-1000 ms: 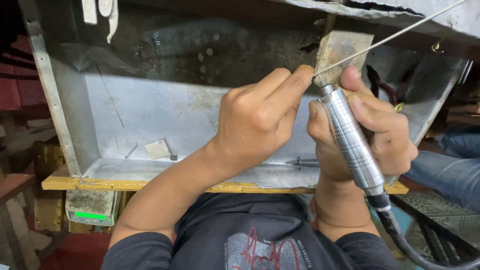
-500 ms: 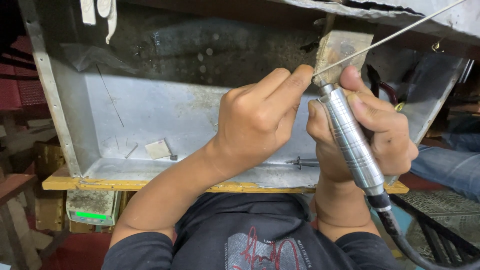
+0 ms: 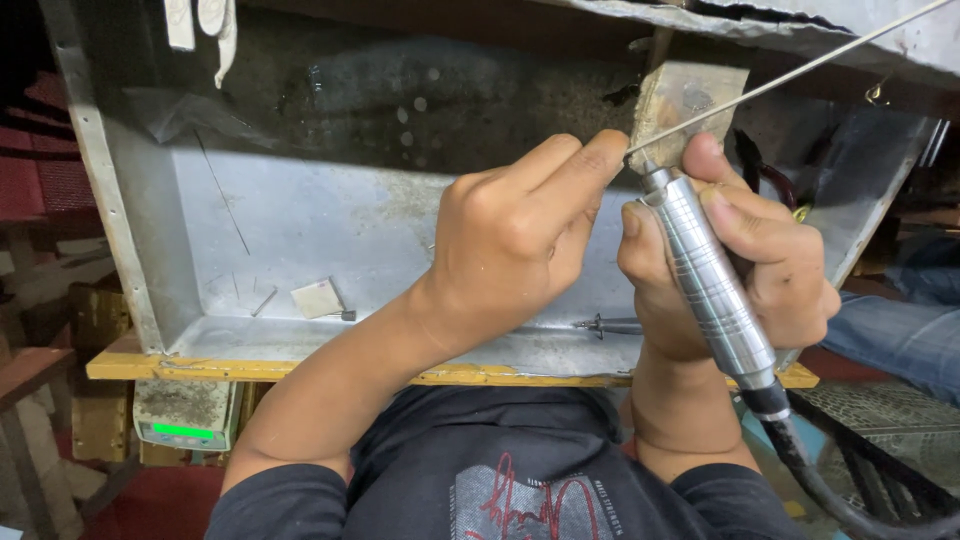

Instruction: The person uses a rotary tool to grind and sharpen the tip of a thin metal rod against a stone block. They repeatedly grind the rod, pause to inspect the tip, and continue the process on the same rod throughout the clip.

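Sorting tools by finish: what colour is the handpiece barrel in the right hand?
Shiny silver metal, ringed with grooves: the handpiece in the right hand, head view.

Before you, a dull sheet-metal tray [image 3: 130, 250] rests on a yellow-edged wooden bench [image 3: 300, 372]. Beneath it sits a small scale with a green display [image 3: 185, 415]. Dim reddish furniture [image 3: 30, 190] stands at left; dark metal mesh [image 3: 890, 420] at right.

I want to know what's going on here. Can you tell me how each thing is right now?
Left hand: pinching something tiny, hidden by fingertips.
Right hand: gripping the silver rotary handpiece.
Wooden block: upright behind the tool tip.
Metal tray: open, dusty.
Small scale: green display lit.
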